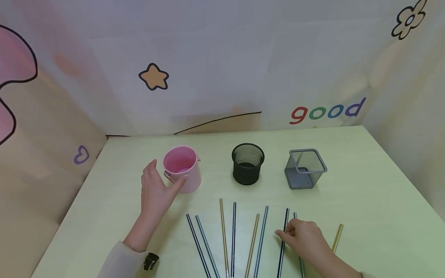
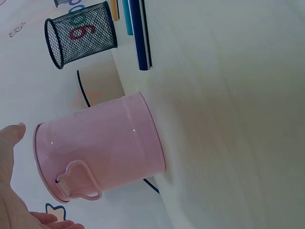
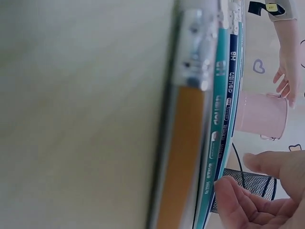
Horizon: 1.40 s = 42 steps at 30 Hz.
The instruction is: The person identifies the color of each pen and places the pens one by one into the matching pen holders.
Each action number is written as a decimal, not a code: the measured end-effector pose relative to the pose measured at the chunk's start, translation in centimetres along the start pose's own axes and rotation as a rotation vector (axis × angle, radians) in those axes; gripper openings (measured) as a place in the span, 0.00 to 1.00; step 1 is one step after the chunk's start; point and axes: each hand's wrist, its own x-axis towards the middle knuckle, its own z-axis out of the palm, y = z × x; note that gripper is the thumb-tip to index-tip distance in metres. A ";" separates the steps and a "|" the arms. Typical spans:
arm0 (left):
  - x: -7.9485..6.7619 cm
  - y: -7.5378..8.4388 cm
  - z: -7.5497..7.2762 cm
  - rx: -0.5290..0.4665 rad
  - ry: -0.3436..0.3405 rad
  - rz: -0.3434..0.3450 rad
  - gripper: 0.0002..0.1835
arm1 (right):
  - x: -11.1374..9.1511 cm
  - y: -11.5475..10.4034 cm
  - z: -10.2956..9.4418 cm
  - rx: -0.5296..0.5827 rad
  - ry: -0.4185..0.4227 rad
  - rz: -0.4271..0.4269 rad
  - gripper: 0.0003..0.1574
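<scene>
Left hand (image 1: 155,190) gapes, empty, by the pink bucket (image 1: 192,178); right hand (image 1: 308,240), fingers parted, holds nothing; I'd pinch only the rightmost navy pencil (image 1: 281,258).

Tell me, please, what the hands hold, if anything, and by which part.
Nothing appears held: the left hand is spread beside the pink bucket, the right hand loose near pencils.

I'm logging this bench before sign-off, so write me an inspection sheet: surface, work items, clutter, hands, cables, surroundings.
Surface: pale table.
Work items: bucket, cup and basket upright in a row; nine pencils lying in front.
Clutter: nothing seen.
Left hand: fingers spread beside the bucket; contact unclear. Black device at the cuff.
Right hand: over a navy pencil; thumb and fingertip apart.
Cables: nothing seen.
Surroundings: backdrop with a star and "good".
</scene>
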 end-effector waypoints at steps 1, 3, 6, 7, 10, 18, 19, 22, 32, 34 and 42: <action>0.0 0.0 -0.1 -0.002 -0.009 -0.004 0.52 | 0.1 -0.1 0.0 0.002 -0.002 0.004 0.17; 0.1 0.2 -0.1 -0.010 -0.024 -0.013 0.52 | 0.3 -0.1 0.0 0.001 -0.009 0.013 0.18; 0.2 0.4 0.0 -0.018 -0.042 -0.039 0.53 | 0.5 0.0 0.0 0.002 -0.010 0.008 0.18; 0.2 0.5 0.1 -0.018 -0.048 -0.051 0.53 | 0.5 0.0 0.0 -0.002 -0.008 0.000 0.18; 0.3 0.7 0.3 -0.026 -0.066 -0.077 0.54 | 0.6 0.1 0.1 -0.007 -0.007 -0.012 0.19; 0.8 0.4 0.9 -0.156 -0.077 -0.054 0.55 | 1.2 0.1 0.1 -0.046 -0.056 -0.004 0.19; 0.8 0.4 1.0 -0.169 -0.081 -0.057 0.56 | 1.3 0.1 0.1 -0.052 -0.057 -0.008 0.19; 1.0 0.3 1.3 -0.192 -0.092 -0.068 0.56 | 1.5 0.1 0.0 -0.060 -0.056 -0.018 0.20; 1.6 0.3 1.5 -0.185 -0.089 -0.081 0.55 | 1.9 0.0 -0.1 0.032 -0.158 0.086 0.22; 1.7 0.3 1.5 -0.166 -0.080 -0.074 0.54 | 1.9 -0.1 -0.1 0.064 -0.174 0.110 0.22; 1.8 0.1 1.8 -0.155 -0.078 -0.084 0.54 | 2.3 -0.1 -0.3 0.146 -0.244 0.175 0.18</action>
